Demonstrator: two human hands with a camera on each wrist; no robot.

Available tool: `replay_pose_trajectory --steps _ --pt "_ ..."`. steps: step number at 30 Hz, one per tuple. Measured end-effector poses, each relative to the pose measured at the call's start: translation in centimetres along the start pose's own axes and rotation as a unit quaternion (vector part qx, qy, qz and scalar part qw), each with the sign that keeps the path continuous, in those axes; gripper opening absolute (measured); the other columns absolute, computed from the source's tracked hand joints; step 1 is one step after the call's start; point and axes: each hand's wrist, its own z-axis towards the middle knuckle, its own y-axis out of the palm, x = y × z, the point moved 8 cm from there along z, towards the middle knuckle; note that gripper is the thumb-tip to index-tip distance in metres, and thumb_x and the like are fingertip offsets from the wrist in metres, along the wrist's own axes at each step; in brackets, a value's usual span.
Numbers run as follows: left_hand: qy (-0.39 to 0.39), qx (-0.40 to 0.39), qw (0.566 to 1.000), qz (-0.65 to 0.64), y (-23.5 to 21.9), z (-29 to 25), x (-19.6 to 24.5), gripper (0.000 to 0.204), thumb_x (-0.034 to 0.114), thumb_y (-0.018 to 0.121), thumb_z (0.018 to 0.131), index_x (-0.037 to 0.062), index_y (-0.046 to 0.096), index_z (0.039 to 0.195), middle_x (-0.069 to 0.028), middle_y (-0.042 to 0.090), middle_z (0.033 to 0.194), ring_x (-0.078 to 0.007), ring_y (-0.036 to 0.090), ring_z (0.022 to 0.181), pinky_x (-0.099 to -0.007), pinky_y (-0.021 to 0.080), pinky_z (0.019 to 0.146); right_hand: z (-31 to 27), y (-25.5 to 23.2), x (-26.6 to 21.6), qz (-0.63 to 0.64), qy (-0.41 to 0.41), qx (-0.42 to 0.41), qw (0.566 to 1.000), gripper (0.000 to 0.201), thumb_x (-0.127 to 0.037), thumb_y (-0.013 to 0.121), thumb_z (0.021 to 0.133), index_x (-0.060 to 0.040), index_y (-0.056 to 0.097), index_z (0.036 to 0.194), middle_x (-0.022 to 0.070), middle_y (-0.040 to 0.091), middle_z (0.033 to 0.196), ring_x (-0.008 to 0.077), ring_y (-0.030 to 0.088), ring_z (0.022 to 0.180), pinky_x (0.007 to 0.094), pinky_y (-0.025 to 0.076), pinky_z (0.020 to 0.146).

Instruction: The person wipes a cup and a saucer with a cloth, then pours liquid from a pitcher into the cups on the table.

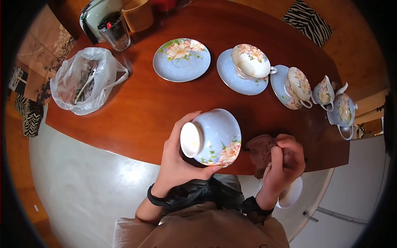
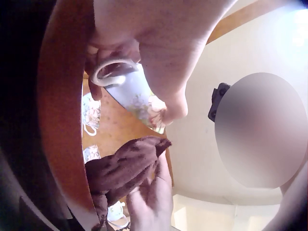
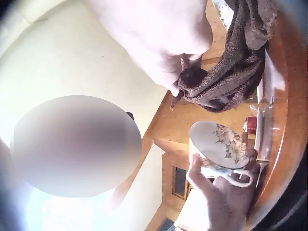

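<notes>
A light blue teacup [image 1: 219, 138] with painted flowers is gripped in my left hand [image 1: 169, 159]. It lies tipped on its side over the table's front edge, its white foot towards the left in the head view. Its handle [image 2: 115, 72] shows in the left wrist view, and its flowered white inside [image 3: 219, 142] in the right wrist view. My right hand [image 1: 285, 165] pinches a bunched brown cloth [image 1: 260, 151] just right of the cup, apart from it. In the right wrist view the cloth [image 3: 226, 86] hangs in folds.
On the wooden table are a bare saucer [image 1: 178, 73], two teacups [image 1: 252, 68] on saucers, a creamer [image 1: 323, 91] and a lidded pot [image 1: 345, 109]. A plastic bag [image 1: 66, 89], a glass [image 1: 118, 39] and a tan container [image 1: 137, 16] occupy the left side.
</notes>
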Motion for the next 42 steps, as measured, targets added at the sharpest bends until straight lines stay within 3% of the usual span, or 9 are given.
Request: replay_pose_trajectory --steps 9,17,22,26,31,33,37,40,42 --pt "0.054 0.003 0.996 0.066 0.5 0.4 0.4 0.098 0.019 0.096 0.058 0.0000 0.047 0.140 -0.0186 0.058 0.137 -0.0281 0.059 0.125 -0.0404 0.046 0.108 -1.3 6.0 -2.3 -0.101 -0.128 -0.272 0.948 0.028 0.004 0.079 0.077 0.0017 0.074 0.104 0.0129 0.074 0.109 0.0317 0.069 0.109 0.0402 0.058 0.091" --pt "-0.004 -0.064 0.997 0.047 2.6 0.0 0.4 0.095 0.017 0.096 0.055 -0.0032 0.052 0.137 -0.0153 0.062 0.130 -0.0228 0.061 0.120 -0.0385 0.047 0.106 -0.9 4.8 -1.6 -0.143 -0.105 -0.379 0.908 0.063 -0.013 0.077 0.082 -0.0019 0.056 0.141 0.0151 0.050 0.148 0.0343 0.051 0.135 0.0566 0.035 0.114" --pt "-0.099 -0.055 0.993 -0.025 3.9 -1.2 -1.0 0.101 0.035 0.095 0.051 -0.0073 0.055 0.133 -0.0145 0.067 0.118 -0.0223 0.066 0.110 -0.0373 0.050 0.100 0.2 3.6 1.1 0.006 0.020 -0.432 0.902 0.059 -0.017 0.067 0.094 -0.0051 0.045 0.148 0.0185 0.049 0.147 0.0383 0.052 0.129 0.0439 0.045 0.105" --pt "-0.007 -0.013 1.000 -0.011 2.9 -2.1 -3.0 0.108 0.053 0.085 0.072 -0.0067 0.035 0.146 -0.0222 0.058 0.130 -0.0295 0.064 0.111 -0.0399 0.051 0.097 1.8 0.6 1.6 -0.102 0.000 -0.323 0.941 0.064 -0.010 0.064 0.094 -0.0087 0.040 0.153 0.0161 0.037 0.158 0.0351 0.038 0.145 0.0432 0.038 0.113" --pt "-0.019 -0.030 0.997 -0.073 4.6 -1.3 -1.2 0.093 0.060 0.068 0.084 -0.0069 0.039 0.141 -0.0285 0.058 0.130 -0.0336 0.065 0.102 -0.0439 0.050 0.093 1.2 -9.5 -2.5 -0.410 -0.056 -0.171 0.894 0.057 -0.020 0.076 0.088 -0.0075 0.055 0.139 0.0164 0.054 0.140 0.0370 0.052 0.128 0.0447 0.044 0.106" --pt "-0.025 -0.027 0.997 -0.075 4.7 -1.3 -1.2 0.094 0.062 0.068 0.084 -0.0070 0.039 0.141 -0.0294 0.056 0.133 -0.0344 0.065 0.102 -0.0438 0.051 0.090 -0.2 -14.3 -3.1 -0.470 0.011 -0.061 0.880 0.052 -0.012 0.078 0.084 -0.0081 0.060 0.133 0.0162 0.056 0.136 0.0351 0.055 0.123 0.0423 0.047 0.102" --pt "-0.031 -0.087 0.991 -0.097 6.3 -0.7 -0.5 0.097 0.063 0.067 0.083 -0.0071 0.037 0.143 -0.0312 0.054 0.136 -0.0362 0.066 0.100 -0.0435 0.052 0.085 -7.7 -23.8 1.6 -0.364 0.199 0.165 0.895 0.036 -0.005 0.072 0.090 -0.0020 0.061 0.125 0.0121 0.059 0.126 0.0207 0.061 0.112 0.0343 0.051 0.092" --pt "-0.066 -0.102 0.984 -0.128 7.5 -0.8 0.0 0.099 0.059 0.072 0.082 -0.0071 0.035 0.145 -0.0342 0.053 0.137 -0.0368 0.067 0.099 -0.0407 0.054 0.078 -12.7 -23.0 6.7 -0.191 0.302 0.121 0.926 0.030 -0.009 0.067 0.096 -0.0001 0.060 0.124 0.0092 0.061 0.120 0.0162 0.061 0.108 0.0331 0.052 0.091" --pt "-0.122 -0.057 0.972 -0.193 7.5 -1.7 -0.9 0.116 0.057 0.089 0.066 -0.0102 0.035 0.143 -0.0228 0.058 0.129 -0.0321 0.066 0.108 -0.0409 0.055 0.094 -13.8 -21.5 8.6 -0.104 0.297 0.080 0.946 0.023 -0.011 0.062 0.100 0.0027 0.059 0.119 0.0074 0.064 0.110 0.0158 0.063 0.104 0.0318 0.054 0.088"
